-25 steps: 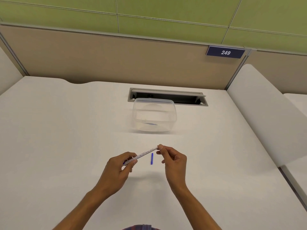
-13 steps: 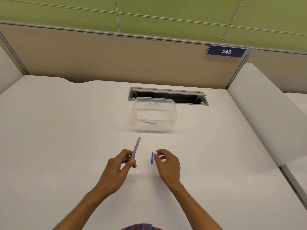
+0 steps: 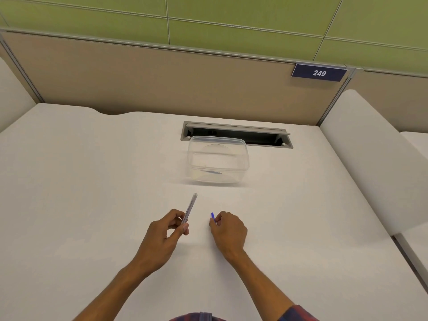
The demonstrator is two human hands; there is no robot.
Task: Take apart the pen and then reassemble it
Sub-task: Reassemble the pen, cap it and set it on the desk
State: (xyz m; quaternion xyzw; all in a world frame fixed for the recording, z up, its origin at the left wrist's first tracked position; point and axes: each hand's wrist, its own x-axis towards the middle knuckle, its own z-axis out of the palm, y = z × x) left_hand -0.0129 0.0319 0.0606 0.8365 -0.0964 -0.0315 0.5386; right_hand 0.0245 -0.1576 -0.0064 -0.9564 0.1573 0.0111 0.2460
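White counter (image 3: 81,193), flat and matte, backed by a tan partition panel (image 3: 139,79) with green wall panels above.

Left hand (image 3: 162,237), near the middle of the counter toward its front edge: grip pinched on the lower end of a slim white pen barrel with fine printed lettering (image 3: 190,208). Thumb and forefinger press the barrel between them. The barrel angles up and away toward the far edge, its open, pale end free in the air.

Right hand (image 3: 228,230), just beside the left, apart from it: fingers curled downward, fingertips closed on a small blue pen piece (image 3: 212,217). Only the piece's upper end shows above the fingertips; whether it touches the counter, cannot tell.

Beyond the hands, toward the far edge: clear plastic rectangular container (image 3: 218,162), with something thin and blue-grey lying inside near its front wall; too faint to identify.

Behind the container, set into the counter: grey cable slot with a hinged flap (image 3: 236,134), standing open, dark inside.

Far right, top of the partition: dark blue number plate reading 249 (image 3: 319,72).
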